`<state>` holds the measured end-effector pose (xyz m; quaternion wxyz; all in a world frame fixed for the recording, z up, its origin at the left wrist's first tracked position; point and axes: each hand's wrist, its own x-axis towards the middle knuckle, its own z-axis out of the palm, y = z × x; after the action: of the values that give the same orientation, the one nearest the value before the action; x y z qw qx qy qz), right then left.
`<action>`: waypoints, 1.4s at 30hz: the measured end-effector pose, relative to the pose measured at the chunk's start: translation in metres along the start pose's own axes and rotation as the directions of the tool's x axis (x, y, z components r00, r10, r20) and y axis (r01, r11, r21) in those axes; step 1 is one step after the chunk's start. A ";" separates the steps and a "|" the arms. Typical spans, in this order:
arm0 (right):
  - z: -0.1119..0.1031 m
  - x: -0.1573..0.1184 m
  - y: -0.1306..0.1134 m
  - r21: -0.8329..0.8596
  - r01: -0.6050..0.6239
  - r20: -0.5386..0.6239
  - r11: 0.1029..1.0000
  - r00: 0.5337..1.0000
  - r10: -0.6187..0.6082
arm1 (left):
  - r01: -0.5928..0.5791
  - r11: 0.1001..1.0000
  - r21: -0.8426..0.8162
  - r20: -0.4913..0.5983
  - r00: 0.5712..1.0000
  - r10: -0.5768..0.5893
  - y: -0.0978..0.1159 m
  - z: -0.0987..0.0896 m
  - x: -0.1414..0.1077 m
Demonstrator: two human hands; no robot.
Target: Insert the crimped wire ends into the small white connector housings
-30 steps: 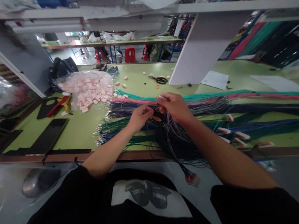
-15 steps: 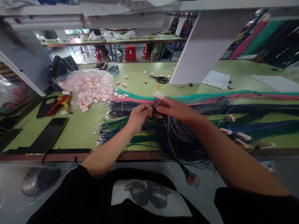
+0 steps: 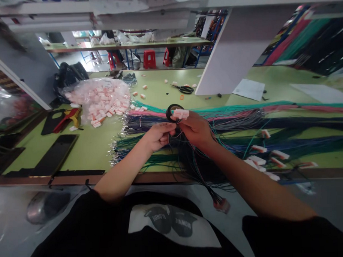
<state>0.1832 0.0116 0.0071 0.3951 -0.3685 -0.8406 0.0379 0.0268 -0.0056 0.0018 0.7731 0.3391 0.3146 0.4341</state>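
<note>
Both hands meet over the wire bundles in the middle of the bench. My left hand (image 3: 159, 136) is closed, its thumb and fingers pinching thin wires just below a white connector (image 3: 181, 113). My right hand (image 3: 196, 128) is closed around the wires behind that connector. A black tape roll (image 3: 173, 110) shows upright at the fingertips, partly covered by the connector and my right hand. Beneath the hands lie teal, pink and dark blue wires (image 3: 137, 123) with bare metal ends at the left. A wired connector (image 3: 222, 205) hangs over the front edge.
A clear bag of white and orange connectors (image 3: 103, 101) lies back left, near red-and-yellow pliers (image 3: 67, 120) and a phone (image 3: 54, 155). Black scissors (image 3: 184, 89) and loose connectors are at the back. Wired connectors (image 3: 279, 154) lie right. A white upright panel (image 3: 242, 47) stands behind.
The tape roll has turned from edge-on to upright and moved up beside the connector. My right hand has curled in closer. More white connectors show on the bench beside my right forearm.
</note>
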 end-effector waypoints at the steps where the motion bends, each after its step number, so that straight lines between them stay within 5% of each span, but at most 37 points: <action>1: 0.001 0.000 0.000 0.057 -0.013 -0.029 0.998 0.999 0.015 | 0.035 0.999 -0.015 0.032 0.999 -0.035 0.001 -0.001 0.001; 5: 0.005 0.001 -0.001 0.408 -0.167 0.015 0.897 0.984 0.176 | 0.107 0.994 -0.021 0.088 0.991 -0.105 0.002 -0.005 0.003; 9: 0.002 0.007 -0.010 0.764 -0.355 0.256 0.539 0.933 0.251 | -0.049 0.998 -0.033 0.088 0.995 0.052 -0.005 -0.004 0.007; 12: 0.001 0.011 -0.021 0.855 -0.407 0.276 0.323 0.882 0.382 | -0.257 0.966 -0.003 0.085 0.963 0.256 -0.012 0.000 0.007; 18: -0.008 0.012 -0.034 0.842 -0.512 0.325 0.170 0.732 0.599 | -0.518 0.820 0.244 0.235 0.852 0.468 -0.003 0.000 -0.005; 21: -0.016 0.008 -0.035 0.766 -0.548 0.264 0.337 0.746 0.612 | -0.511 0.767 0.388 0.290 0.858 0.425 0.004 -0.005 -0.008; 24: -0.019 0.005 -0.034 0.518 -0.479 0.064 0.708 0.847 0.527 | -0.488 0.684 0.543 0.217 0.868 0.447 0.003 -0.005 -0.005; 27: -0.017 0.002 -0.029 0.266 -0.386 0.070 0.883 0.922 0.382 | -0.443 0.597 0.668 0.097 0.848 0.521 0.000 -0.001 -0.003; 34: -0.014 0.003 -0.015 0.134 -0.235 0.352 0.963 0.919 0.175 | -0.457 0.537 0.710 0.031 0.781 0.624 0.000 0.005 -0.007; 37: -0.014 0.012 -0.015 -0.119 -0.201 0.366 0.972 0.901 0.231 | -0.462 0.536 0.706 0.016 0.767 0.641 -0.005 0.005 -0.005; 42: -0.015 0.024 -0.024 -0.490 -0.116 0.438 0.864 0.824 0.359 | -0.398 0.475 0.785 0.010 0.775 0.632 -0.007 0.005 -0.001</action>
<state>0.1697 0.0065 0.0406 0.0531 -0.5293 -0.8468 -0.0066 0.0332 -0.0102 -0.0005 0.3384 0.6401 0.4520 0.5210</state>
